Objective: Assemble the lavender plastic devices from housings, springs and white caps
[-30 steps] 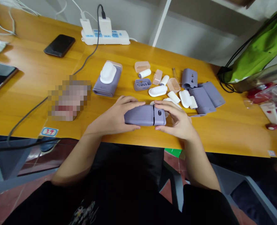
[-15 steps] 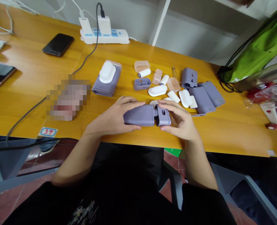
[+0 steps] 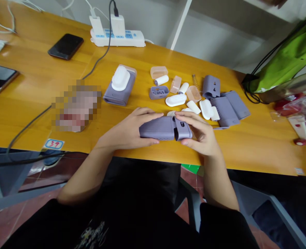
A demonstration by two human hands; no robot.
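Note:
My left hand (image 3: 128, 129) is wrapped round the left end of a ribbed purple-grey plastic casing (image 3: 158, 128), thumb and fingers along its long sides. A shorter purple-grey end piece (image 3: 183, 128) with a dark slot is pinched between the thumb and fingers of my right hand (image 3: 202, 133). The two parts meet end to end just above the table's front area, with a narrow dark gap between them and the end piece slightly tilted. Beyond my hands lie white oval brush-like pieces (image 3: 176, 100), a purple-grey tray part (image 3: 159, 92) and a clear pinkish cap (image 3: 159, 72).
A purple-grey unit with a white oval piece (image 3: 120, 79) on top stands left of the parts. Flat purple-grey panels (image 3: 225, 110), a slotted shell (image 3: 211, 86) and a spring (image 3: 195, 82) lie to the right. Behind are a black phone (image 3: 66, 46) and a power strip (image 3: 132, 38).
The end piece in my right hand has tilted a little against the ribbed casing, and the gap between them looks narrower. Both hands keep their grip; the whole view has shifted slightly.

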